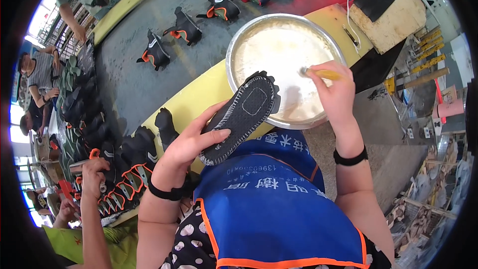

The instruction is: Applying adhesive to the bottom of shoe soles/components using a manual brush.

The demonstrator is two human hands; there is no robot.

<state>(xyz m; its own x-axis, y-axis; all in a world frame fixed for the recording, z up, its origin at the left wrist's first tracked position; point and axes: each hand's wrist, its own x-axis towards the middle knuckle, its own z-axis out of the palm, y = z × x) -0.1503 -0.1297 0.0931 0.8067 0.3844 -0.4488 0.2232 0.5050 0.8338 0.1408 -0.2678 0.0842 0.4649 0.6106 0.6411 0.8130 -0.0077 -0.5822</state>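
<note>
My left hand (191,142) is closed round a black shoe upper (244,117), its stitched underside turned up toward me. White stitching runs along the edge of that underside. To the right, my right hand (337,94) pinches the yellow handle of a small brush (326,74). The brush tip is over a round metal basin (231,65) that holds a cream-white liquid (266,50); whether it touches the liquid I cannot tell. The toe end of the shoe upper overlaps the basin's near left rim.
Several black shoe uppers with orange trim (186,27) stand along a dark belt (119,79) edged in yellow (186,94). More uppers (139,154) crowd the left, beside a co-worker's hand (94,172). A stained board (391,20) and white cables lie beyond the basin.
</note>
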